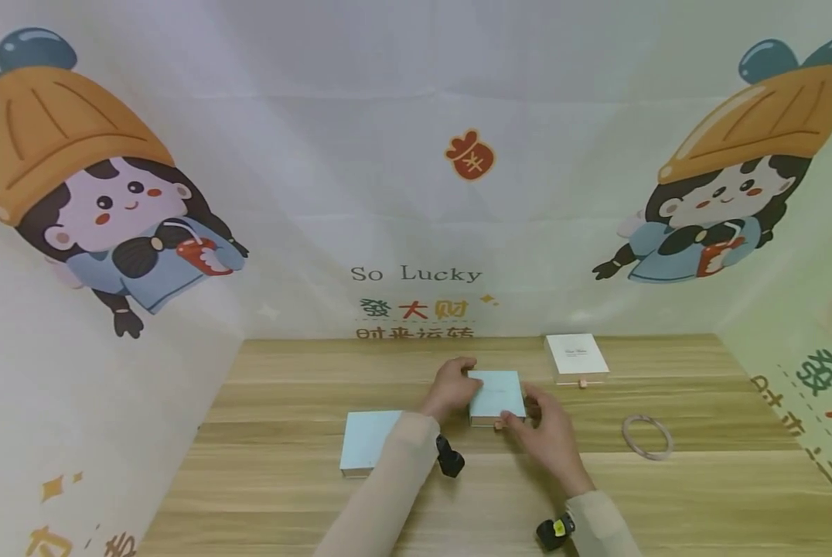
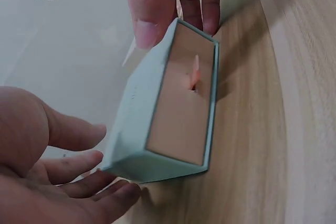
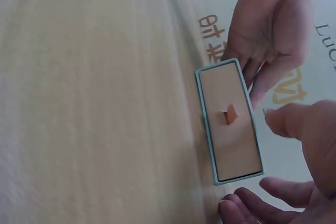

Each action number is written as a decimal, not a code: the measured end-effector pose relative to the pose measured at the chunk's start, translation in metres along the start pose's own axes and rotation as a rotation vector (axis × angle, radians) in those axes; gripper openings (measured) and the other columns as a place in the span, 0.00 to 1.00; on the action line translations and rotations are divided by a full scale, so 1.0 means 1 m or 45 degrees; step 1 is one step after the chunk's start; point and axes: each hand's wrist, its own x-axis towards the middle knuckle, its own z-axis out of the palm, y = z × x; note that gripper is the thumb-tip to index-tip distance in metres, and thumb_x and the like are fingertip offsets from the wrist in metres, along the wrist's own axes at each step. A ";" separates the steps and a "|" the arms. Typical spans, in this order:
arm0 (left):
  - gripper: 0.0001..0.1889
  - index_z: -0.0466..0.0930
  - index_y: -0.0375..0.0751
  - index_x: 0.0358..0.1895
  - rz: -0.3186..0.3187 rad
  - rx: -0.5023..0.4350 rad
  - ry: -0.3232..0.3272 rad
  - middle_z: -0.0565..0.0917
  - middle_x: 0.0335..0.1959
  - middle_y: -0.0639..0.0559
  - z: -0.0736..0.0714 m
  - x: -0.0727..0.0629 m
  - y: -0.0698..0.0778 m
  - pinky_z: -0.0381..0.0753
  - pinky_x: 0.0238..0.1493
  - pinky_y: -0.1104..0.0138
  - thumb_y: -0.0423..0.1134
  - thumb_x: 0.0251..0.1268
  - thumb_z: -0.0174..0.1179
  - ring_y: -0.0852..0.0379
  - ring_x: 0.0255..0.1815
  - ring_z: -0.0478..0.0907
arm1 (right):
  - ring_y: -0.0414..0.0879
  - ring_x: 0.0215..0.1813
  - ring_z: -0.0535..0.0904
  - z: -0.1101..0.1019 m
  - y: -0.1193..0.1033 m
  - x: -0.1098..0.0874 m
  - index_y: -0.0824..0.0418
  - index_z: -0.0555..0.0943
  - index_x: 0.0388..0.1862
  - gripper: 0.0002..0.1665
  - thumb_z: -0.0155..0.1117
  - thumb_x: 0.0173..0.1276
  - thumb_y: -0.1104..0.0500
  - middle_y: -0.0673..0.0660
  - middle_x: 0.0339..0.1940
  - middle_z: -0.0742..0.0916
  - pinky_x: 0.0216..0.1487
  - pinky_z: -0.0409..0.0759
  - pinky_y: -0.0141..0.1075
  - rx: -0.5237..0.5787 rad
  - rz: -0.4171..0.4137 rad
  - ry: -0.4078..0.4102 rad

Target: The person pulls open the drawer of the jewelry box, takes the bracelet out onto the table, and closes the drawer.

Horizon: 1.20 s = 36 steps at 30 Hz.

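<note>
A pale blue box (image 1: 496, 394) sits on the wooden table between both hands, its tan front face (image 3: 231, 124) and small pinkish pull tab (image 2: 194, 74) towards me. My left hand (image 1: 452, 389) holds the box's left side, with the thumb over the top. At the right side my right hand (image 1: 547, 437) holds it with curled fingers, the thumb by the front corner. Some fingertips of both hands are hidden behind the box. Another pale blue box (image 1: 369, 439) lies left, partly covered by my left sleeve.
A white box (image 1: 574, 358) with dark lettering and a small tab stands at the back right. In front of it lies a pale pinkish bangle (image 1: 648, 438). A printed cloth (image 1: 305, 255) rises along the table's back edge and both sides.
</note>
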 end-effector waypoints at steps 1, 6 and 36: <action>0.26 0.73 0.33 0.70 -0.006 -0.007 0.018 0.77 0.69 0.38 0.002 0.001 -0.001 0.74 0.71 0.50 0.30 0.69 0.60 0.41 0.72 0.71 | 0.61 0.58 0.82 0.002 0.001 0.000 0.75 0.70 0.69 0.37 0.70 0.70 0.55 0.71 0.57 0.84 0.59 0.83 0.52 0.017 0.023 0.008; 0.23 0.79 0.34 0.64 -0.023 -0.012 0.080 0.80 0.64 0.37 0.007 0.002 -0.002 0.78 0.67 0.53 0.25 0.66 0.59 0.45 0.65 0.75 | 0.55 0.51 0.84 0.007 0.002 0.001 0.73 0.77 0.62 0.29 0.71 0.69 0.57 0.68 0.49 0.87 0.51 0.86 0.41 0.065 0.089 0.067; 0.21 0.79 0.29 0.62 0.041 0.128 0.239 0.80 0.64 0.34 0.001 -0.039 -0.016 0.78 0.67 0.53 0.29 0.66 0.65 0.41 0.66 0.77 | 0.52 0.48 0.84 0.002 0.004 0.006 0.71 0.82 0.56 0.22 0.72 0.68 0.58 0.65 0.45 0.88 0.41 0.79 0.28 0.120 0.154 -0.002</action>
